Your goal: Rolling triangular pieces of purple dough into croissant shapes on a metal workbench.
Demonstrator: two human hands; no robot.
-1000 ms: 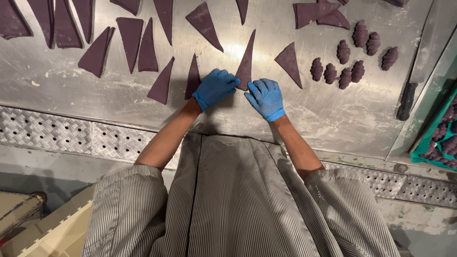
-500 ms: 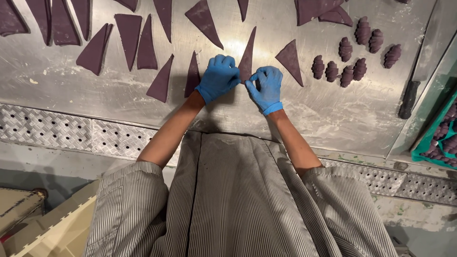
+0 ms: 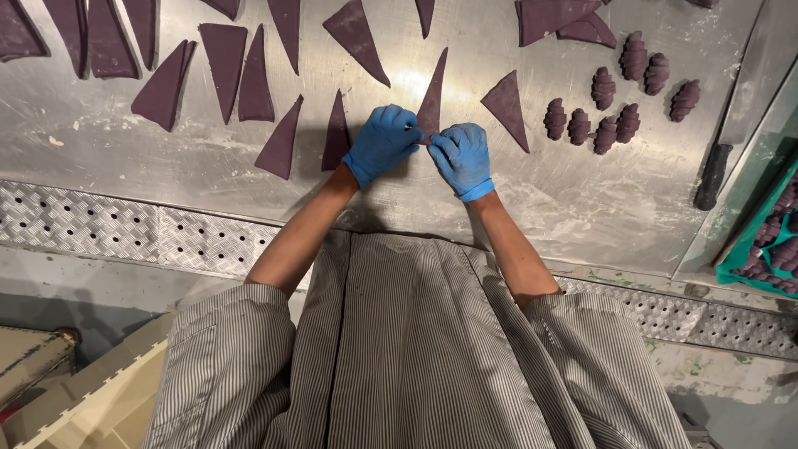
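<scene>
Both my hands wear blue gloves and meet at the wide near end of a long purple dough triangle [image 3: 433, 96] lying on the steel table [image 3: 499, 216]. My left hand [image 3: 381, 141] pinches that end from the left, my right hand [image 3: 461, 158] from the right, fingers curled onto the dough. The triangle's tip points away from me. Another purple triangle [image 3: 336, 133] lies just left of my left hand, and a broader one [image 3: 506, 106] just right of my right hand.
Several more purple triangles [image 3: 224, 66] spread across the far left of the table. Several rolled purple croissants [image 3: 615, 100] sit at the right. A dark-handled knife [image 3: 716, 170] lies further right, beside a green tray [image 3: 761, 262] holding rolled pieces.
Both hands have moved away from me along the table to the triangle's wide end and closed in on it together.
</scene>
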